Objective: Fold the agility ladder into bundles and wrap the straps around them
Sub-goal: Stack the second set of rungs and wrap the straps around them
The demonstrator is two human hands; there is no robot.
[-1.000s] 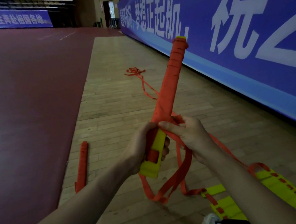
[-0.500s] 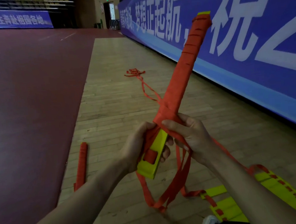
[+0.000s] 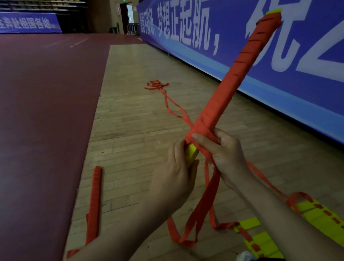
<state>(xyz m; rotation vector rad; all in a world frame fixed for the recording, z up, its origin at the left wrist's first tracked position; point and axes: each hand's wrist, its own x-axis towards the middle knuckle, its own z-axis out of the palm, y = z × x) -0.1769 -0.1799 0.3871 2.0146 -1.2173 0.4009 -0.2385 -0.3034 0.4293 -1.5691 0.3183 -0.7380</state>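
One long orange-wrapped yellow ladder bundle point(image 3: 231, 89) | left hand point(image 3: 175, 171) grips lower end | right hand point(image 3: 224, 153) pinches orange strap point(image 3: 200, 205) beside left fingers

Open floor point(image 3: 130, 133) left; banner wall point(image 3: 285, 77) right

Left hand point(image 3: 175, 171) gripping the bundle point(image 3: 226, 98) low, right hand point(image 3: 224, 151) just beside, fingers point(image 3: 221, 134) pinching the strap point(image 3: 205, 205), forearms reaching forward
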